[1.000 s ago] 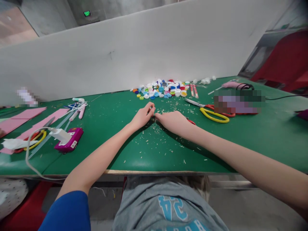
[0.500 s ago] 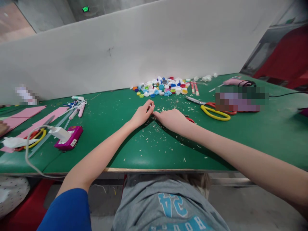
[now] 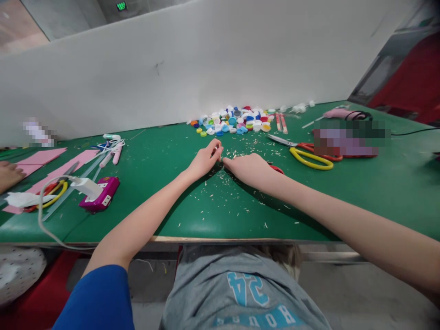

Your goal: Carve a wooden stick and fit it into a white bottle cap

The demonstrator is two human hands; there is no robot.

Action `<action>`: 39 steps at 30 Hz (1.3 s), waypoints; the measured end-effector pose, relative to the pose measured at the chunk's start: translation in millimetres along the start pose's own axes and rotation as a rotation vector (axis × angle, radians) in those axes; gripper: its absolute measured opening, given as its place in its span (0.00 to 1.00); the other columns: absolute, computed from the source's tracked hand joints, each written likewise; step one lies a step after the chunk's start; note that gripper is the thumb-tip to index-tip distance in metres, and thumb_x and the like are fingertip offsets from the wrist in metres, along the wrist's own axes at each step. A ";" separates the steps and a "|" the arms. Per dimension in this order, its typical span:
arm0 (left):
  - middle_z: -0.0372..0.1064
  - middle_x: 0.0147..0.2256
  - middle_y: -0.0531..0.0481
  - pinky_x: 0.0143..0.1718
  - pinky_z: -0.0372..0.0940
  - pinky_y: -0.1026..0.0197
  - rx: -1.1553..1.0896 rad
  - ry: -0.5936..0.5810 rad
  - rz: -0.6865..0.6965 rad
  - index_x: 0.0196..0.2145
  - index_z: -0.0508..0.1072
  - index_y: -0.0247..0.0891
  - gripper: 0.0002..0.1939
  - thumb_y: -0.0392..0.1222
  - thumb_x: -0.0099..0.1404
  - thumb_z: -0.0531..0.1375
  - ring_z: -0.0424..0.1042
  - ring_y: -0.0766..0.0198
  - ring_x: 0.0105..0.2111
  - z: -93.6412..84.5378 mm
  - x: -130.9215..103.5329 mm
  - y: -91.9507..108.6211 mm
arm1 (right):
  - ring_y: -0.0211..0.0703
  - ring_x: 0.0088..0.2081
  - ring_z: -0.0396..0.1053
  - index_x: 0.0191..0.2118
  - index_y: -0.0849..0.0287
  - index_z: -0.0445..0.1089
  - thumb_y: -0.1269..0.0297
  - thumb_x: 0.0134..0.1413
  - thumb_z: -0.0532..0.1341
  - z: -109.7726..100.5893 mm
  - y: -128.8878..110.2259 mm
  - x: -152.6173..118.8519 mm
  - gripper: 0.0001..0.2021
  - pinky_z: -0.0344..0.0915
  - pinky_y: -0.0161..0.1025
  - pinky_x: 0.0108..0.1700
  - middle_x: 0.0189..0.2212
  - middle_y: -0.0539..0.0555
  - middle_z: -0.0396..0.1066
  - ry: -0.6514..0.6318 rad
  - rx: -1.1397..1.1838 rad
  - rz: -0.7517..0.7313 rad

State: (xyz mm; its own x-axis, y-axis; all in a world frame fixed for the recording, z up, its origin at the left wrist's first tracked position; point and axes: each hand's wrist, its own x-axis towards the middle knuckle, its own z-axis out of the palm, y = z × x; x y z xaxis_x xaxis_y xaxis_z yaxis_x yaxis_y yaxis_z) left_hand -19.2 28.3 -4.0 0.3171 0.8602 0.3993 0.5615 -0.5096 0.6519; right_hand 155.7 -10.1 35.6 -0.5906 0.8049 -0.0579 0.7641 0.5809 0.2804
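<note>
I'm holding left hand (image 3: 205, 160) and right hand (image 3: 249, 167) close together over the bench (image 3: 192, 220), fingers curling, probably for fine control; can't tell grip opening or contents. Red handle (image 3: 277, 169) is lying beside right hand. Bottle caps (image 3: 233, 121) are sitting at 12 o'clock, scissors (image 3: 299, 145) at 3, likely for easy reach.

"What do we see on our green table (image 3: 165, 142)?"

"Toward its far side we have a heap of coloured caps (image 3: 232, 122), two red-and-white strips (image 3: 283, 123) just beside it."

"And nearer us?"

"We see pale slivers (image 3: 246, 211) scattered over the middle, red-and-yellow-handled scissors (image 3: 294, 145) to our right, and pink sheets (image 3: 43, 157) and a magenta socket block (image 3: 110, 187) to our left"
</note>
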 end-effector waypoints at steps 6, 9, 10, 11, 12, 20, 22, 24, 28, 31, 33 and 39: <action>0.66 0.25 0.57 0.36 0.60 0.63 -0.010 0.003 0.006 0.43 0.63 0.40 0.13 0.50 0.71 0.47 0.66 0.70 0.26 0.4 0.7 -0.8 | 0.47 0.32 0.73 0.63 0.62 0.56 0.73 0.64 0.45 -0.3 -3.3 2.1 0.22 0.57 0.39 0.32 0.33 0.62 0.76 -0.004 -0.017 -0.015; 0.65 0.24 0.57 0.35 0.60 0.63 -0.015 0.002 0.005 0.43 0.63 0.40 0.13 0.50 0.71 0.47 0.66 0.70 0.26 0.6 0.8 -1.2 | 0.47 0.32 0.73 0.61 0.62 0.58 0.72 0.65 0.44 1.6 -2.0 4.5 0.21 0.57 0.39 0.32 0.32 0.62 0.76 0.006 -0.006 -0.023; 0.65 0.24 0.57 0.35 0.60 0.63 -0.011 0.003 0.006 0.43 0.63 0.40 0.13 0.50 0.71 0.47 0.66 0.70 0.26 0.7 0.7 -1.2 | 0.47 0.32 0.73 0.59 0.62 0.59 0.71 0.66 0.44 2.2 -1.3 4.9 0.20 0.57 0.39 0.32 0.32 0.62 0.76 0.009 0.002 -0.023; 0.65 0.24 0.57 0.35 0.60 0.64 -0.005 0.004 0.006 0.43 0.63 0.40 0.13 0.50 0.71 0.47 0.65 0.70 0.25 0.8 0.6 -1.2 | 0.47 0.32 0.73 0.58 0.62 0.61 0.69 0.67 0.44 2.6 -0.6 4.9 0.19 0.57 0.39 0.32 0.32 0.61 0.76 0.011 0.012 -0.018; 0.65 0.24 0.57 0.34 0.60 0.64 0.001 0.006 0.005 0.43 0.63 0.40 0.13 0.51 0.72 0.47 0.65 0.70 0.25 1.0 0.6 -1.2 | 0.47 0.32 0.73 0.56 0.62 0.63 0.67 0.67 0.44 2.8 0.2 4.3 0.18 0.57 0.39 0.32 0.32 0.62 0.76 0.011 0.022 -0.009; 0.64 0.22 0.58 0.33 0.59 0.64 0.036 0.000 0.008 0.44 0.62 0.40 0.13 0.50 0.72 0.46 0.65 0.70 0.24 1.5 0.9 -3.3 | 0.48 0.33 0.73 0.47 0.56 0.67 0.57 0.69 0.42 5.5 10.6 -9.0 0.19 0.59 0.41 0.34 0.37 0.60 0.77 0.021 0.098 0.036; 0.64 0.23 0.58 0.33 0.59 0.65 0.042 -0.003 0.011 0.44 0.62 0.40 0.13 0.50 0.72 0.46 0.65 0.70 0.24 1.0 0.7 -2.5 | 0.47 0.33 0.73 0.47 0.56 0.66 0.56 0.69 0.42 6.9 12.3 -10.1 0.19 0.58 0.40 0.34 0.37 0.59 0.77 0.032 0.108 0.036; 0.64 0.23 0.58 0.33 0.59 0.65 0.042 -0.002 0.012 0.44 0.62 0.40 0.13 0.50 0.72 0.46 0.65 0.70 0.24 0.7 0.4 -1.5 | 0.47 0.33 0.73 0.47 0.56 0.66 0.57 0.69 0.41 8.5 12.5 -9.5 0.18 0.57 0.39 0.33 0.37 0.57 0.77 0.055 0.107 0.032; 0.65 0.23 0.58 0.34 0.60 0.65 0.023 -0.005 0.022 0.43 0.62 0.40 0.13 0.51 0.72 0.46 0.66 0.70 0.24 1.1 0.5 -1.4 | 0.48 0.33 0.73 0.47 0.57 0.65 0.58 0.69 0.41 12.1 10.3 -4.8 0.18 0.55 0.38 0.29 0.37 0.58 0.76 0.109 0.080 0.012; 0.66 0.24 0.57 0.35 0.61 0.64 0.019 0.000 0.027 0.43 0.62 0.40 0.13 0.51 0.72 0.46 0.66 0.70 0.25 1.8 0.9 -2.5 | 0.47 0.33 0.73 0.47 0.58 0.64 0.59 0.69 0.41 15.0 9.7 -1.4 0.18 0.53 0.37 0.28 0.36 0.58 0.76 0.135 0.057 0.012; 0.67 0.25 0.57 0.35 0.61 0.64 0.021 0.002 0.027 0.43 0.63 0.40 0.13 0.50 0.72 0.47 0.67 0.70 0.26 2.0 0.8 -2.8 | 0.46 0.33 0.73 0.48 0.58 0.64 0.58 0.69 0.40 16.5 10.0 -0.3 0.18 0.52 0.36 0.28 0.35 0.58 0.75 0.146 0.054 0.017; 0.68 0.26 0.56 0.35 0.62 0.64 0.023 0.003 0.026 0.44 0.63 0.40 0.14 0.51 0.72 0.46 0.67 0.70 0.26 1.9 0.3 -1.4 | 0.46 0.34 0.73 0.50 0.59 0.63 0.59 0.70 0.40 18.5 10.1 0.0 0.18 0.52 0.37 0.29 0.38 0.60 0.75 0.150 0.034 0.028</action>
State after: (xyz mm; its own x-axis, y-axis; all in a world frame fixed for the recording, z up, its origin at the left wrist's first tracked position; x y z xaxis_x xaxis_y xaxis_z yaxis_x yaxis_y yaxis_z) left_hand -18.5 29.3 -5.9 0.3295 0.8464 0.4185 0.5707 -0.5316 0.6259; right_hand 168.2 -2.0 20.8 -0.5991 0.7951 0.0943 0.7877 0.5642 0.2474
